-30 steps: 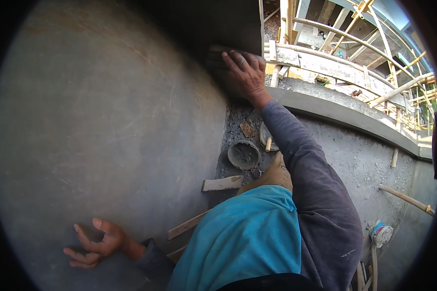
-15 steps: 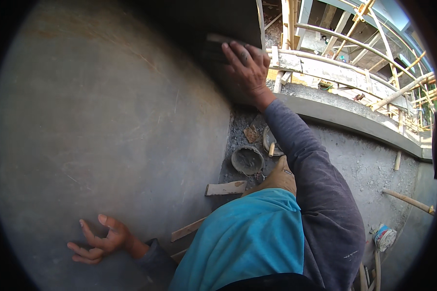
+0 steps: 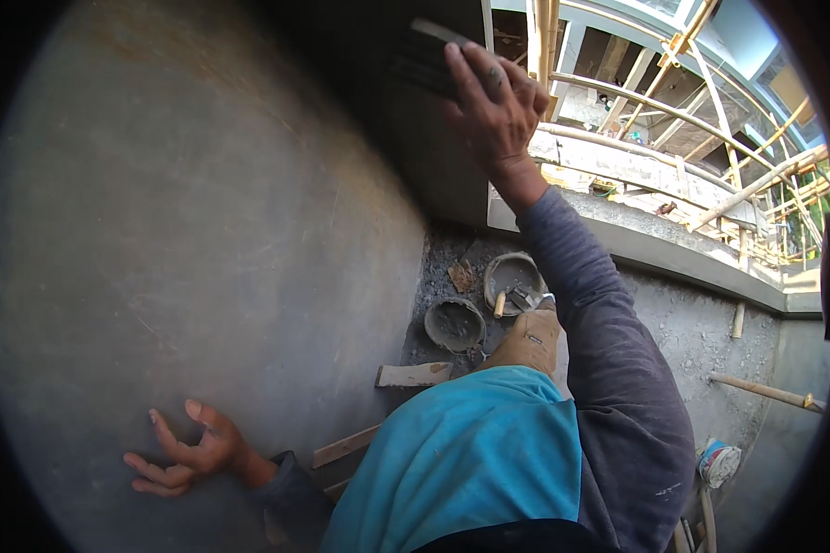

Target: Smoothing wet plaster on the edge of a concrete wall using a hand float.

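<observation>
My right hand (image 3: 496,101) is raised at the top, its fingers wrapped round a plasterer's float (image 3: 436,33), a dark flat tool held up to the shadowed wall (image 3: 360,46). Shadow hides much of the tool, including its handle. At the lower left my left hand (image 3: 189,452) is open, with bent, spread fingers and nothing in them. It is beside the smooth grey plastered wall (image 3: 184,258); I cannot tell whether the fingertips touch it.
Below stand a round mortar pan (image 3: 455,325) and a second pan (image 3: 524,267) with a wooden-handled trowel (image 3: 501,304). Boards (image 3: 415,374) lie near my legs. At right are a low ledge (image 3: 636,241), a pole (image 3: 765,392) and a white bucket-like container (image 3: 718,463); bamboo scaffolding (image 3: 655,101) stands outside the opening.
My right hand has moved up and slightly right with the float. The second pan and its trowel show more fully now. My left hand has hardly moved.
</observation>
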The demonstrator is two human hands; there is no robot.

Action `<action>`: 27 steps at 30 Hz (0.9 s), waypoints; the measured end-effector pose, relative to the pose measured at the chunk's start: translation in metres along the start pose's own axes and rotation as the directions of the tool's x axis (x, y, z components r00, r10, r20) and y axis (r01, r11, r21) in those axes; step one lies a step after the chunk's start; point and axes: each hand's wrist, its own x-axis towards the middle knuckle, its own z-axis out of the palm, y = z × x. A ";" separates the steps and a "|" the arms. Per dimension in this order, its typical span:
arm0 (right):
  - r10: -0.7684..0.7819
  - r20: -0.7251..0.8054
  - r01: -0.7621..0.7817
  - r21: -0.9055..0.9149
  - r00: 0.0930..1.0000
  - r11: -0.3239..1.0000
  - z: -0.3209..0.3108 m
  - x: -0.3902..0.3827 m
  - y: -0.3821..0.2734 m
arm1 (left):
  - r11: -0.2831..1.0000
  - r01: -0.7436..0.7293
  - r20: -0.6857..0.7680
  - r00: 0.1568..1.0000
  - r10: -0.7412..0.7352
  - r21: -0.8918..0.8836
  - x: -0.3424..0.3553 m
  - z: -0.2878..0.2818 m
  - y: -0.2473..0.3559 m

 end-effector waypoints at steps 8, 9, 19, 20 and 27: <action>-0.149 0.198 0.165 -0.068 0.969 0.984 0.029 -0.047 0.003 | 0.999 0.013 -0.005 1.000 -0.013 -0.034 0.001 0.003 0.004; -0.190 0.294 0.207 -0.025 0.937 0.978 0.032 -0.061 -0.001 | 0.999 0.011 -0.010 1.000 -0.012 -0.034 0.002 0.002 0.004; 0.012 -0.023 -0.011 0.038 1.000 0.999 0.000 0.017 0.011 | 1.000 -0.004 -0.015 1.000 0.004 -0.020 -0.002 0.004 0.001; 0.006 -0.010 -0.006 0.035 1.000 0.999 0.000 0.016 0.013 | 1.000 -0.007 -0.016 1.000 0.007 -0.022 -0.002 0.004 0.001; -0.216 0.447 0.170 0.140 0.868 0.975 0.013 -0.103 -0.017 | 0.999 -0.009 -0.027 1.000 0.009 -0.031 -0.002 0.011 0.002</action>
